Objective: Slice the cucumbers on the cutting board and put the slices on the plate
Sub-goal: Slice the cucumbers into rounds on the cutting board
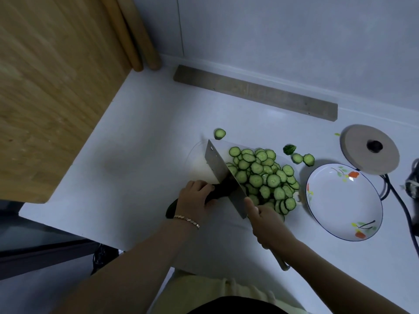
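your left hand (195,196) is curled over the dark uncut cucumber (217,192), fingers pressing it to the cutting board (197,159). your right hand (264,219) is closed around the cleaver (223,175) handle, forefinger lying along the blade, which meets the cucumber just beyond your left fingertips. the slices (265,175) are heaped past the blade, ahead of your right fingers. the plate (344,201), bare of slices, sits just right of the heap.

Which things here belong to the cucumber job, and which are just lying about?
Job: cleaver, uncut cucumber, slice pile, cutting board, plate, stray slices.
Lying about: round wooden lid, grey strip, black cables.
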Tool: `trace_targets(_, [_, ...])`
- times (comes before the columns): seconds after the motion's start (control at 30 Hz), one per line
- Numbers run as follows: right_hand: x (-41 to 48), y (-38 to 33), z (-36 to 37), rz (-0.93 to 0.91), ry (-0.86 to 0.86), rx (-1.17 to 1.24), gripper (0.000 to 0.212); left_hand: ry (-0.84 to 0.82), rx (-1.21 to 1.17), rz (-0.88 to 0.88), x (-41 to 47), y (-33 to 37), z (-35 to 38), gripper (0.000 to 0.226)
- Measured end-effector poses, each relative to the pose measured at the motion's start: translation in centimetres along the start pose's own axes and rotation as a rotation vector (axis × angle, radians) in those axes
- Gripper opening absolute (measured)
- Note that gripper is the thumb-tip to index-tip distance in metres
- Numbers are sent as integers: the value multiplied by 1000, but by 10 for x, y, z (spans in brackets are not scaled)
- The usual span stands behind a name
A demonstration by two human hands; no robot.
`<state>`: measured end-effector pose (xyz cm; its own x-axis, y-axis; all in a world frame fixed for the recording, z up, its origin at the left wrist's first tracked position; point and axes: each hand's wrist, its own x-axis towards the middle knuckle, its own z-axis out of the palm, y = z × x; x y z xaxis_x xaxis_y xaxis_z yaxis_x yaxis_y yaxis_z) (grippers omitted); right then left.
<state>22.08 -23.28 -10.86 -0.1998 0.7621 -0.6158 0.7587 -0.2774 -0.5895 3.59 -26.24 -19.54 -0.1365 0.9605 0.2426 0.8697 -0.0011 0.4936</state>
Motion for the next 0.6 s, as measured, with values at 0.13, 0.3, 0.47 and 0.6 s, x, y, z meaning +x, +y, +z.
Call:
trace_targets(0.13, [1,7,15,-34,39,-27,59,-30,-3,-8,1,-3,1,27])
trace_targets(0.3, [0,14,14,25,31,203,49,-94,2,2,4,1,-1,34])
trace_targets(0.47, [-5,16,-4,32,38,197,54,-74,43,-7,8,10,-1,34])
trace_targets(0.6, [-9,11,-12,49,29,205,54,-58,138,17,2,8,-4,37])
